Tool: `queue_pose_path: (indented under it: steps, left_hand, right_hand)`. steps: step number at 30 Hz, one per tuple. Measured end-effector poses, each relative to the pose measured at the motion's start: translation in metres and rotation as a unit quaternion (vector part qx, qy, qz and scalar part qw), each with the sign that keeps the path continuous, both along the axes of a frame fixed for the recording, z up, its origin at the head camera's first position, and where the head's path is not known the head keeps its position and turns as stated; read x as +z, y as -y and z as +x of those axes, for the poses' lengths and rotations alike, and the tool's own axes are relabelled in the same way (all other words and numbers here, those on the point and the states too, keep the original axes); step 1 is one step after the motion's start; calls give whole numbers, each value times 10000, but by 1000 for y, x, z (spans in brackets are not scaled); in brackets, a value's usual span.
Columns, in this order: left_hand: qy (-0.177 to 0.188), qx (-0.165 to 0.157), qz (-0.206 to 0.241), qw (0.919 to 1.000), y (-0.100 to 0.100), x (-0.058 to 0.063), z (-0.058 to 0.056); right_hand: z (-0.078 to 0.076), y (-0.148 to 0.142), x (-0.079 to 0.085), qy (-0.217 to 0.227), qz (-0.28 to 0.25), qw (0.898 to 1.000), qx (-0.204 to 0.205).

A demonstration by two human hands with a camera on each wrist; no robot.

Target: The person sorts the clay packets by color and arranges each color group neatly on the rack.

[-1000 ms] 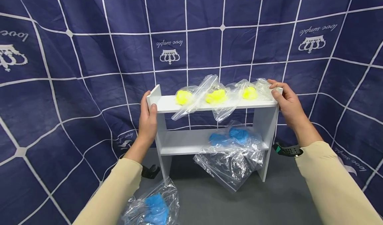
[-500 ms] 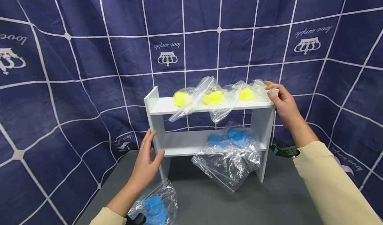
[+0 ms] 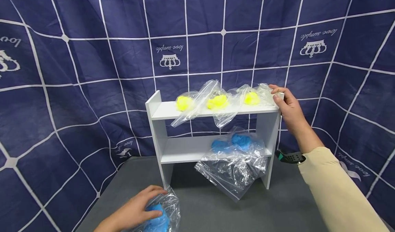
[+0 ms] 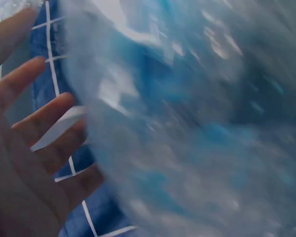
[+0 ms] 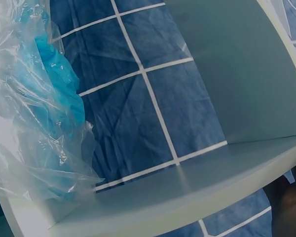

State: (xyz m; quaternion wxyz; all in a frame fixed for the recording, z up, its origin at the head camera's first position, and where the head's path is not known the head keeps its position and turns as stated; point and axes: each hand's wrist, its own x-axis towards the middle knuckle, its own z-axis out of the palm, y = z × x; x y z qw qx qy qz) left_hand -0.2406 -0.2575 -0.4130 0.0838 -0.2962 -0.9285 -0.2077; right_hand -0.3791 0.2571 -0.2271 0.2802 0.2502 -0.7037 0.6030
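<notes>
A small white two-tier shelf (image 3: 185,149) stands on a dark tabletop. My right hand (image 3: 288,108) grips the top of its right side panel, thumb in front and fingers over the edge. On the upper tier lie clear zip bags (image 3: 197,105) with yellow lumps (image 3: 218,102) inside. At front left my left hand (image 3: 139,204) reaches over a clear bag (image 3: 174,204) holding something blue (image 3: 158,218). The left wrist view shows that hand (image 4: 34,143) with fingers spread, right beside the blurred bag (image 4: 163,163).
Another clear bag (image 3: 237,172) with blue crumpled contents (image 3: 241,141) lies at the right of the lower tier, its plastic hanging over the front edge. A navy cloth with a white grid (image 3: 123,57) hangs behind. Dark tabletop (image 3: 216,215) extends in front of the shelf.
My left hand has let go of the shelf's left side panel and moved down to the bag at front left. My right hand stays at the shelf's top right corner.
</notes>
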Motion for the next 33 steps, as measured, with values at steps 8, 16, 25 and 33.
queue_pose_path:
  steps: [8,16,25,33]
  left_hand:
    - [554,-237,-392,9974,20,-23,-1]
    - [1296,-96,286,9911,29,-36,-8]
    - [1428,20,391,9890,34,-37,-11]
    - [834,-143,580,9947,29,-24,-10]
  right_hand:
    - [-2,2,1,-83,-67,9999,76]
    - [-2,4,1,-49,-98,9999,44]
    - [-4,4,-2,-58,-63,9999,-97]
    - [-4,5,-3,-52,-77,9998,-199]
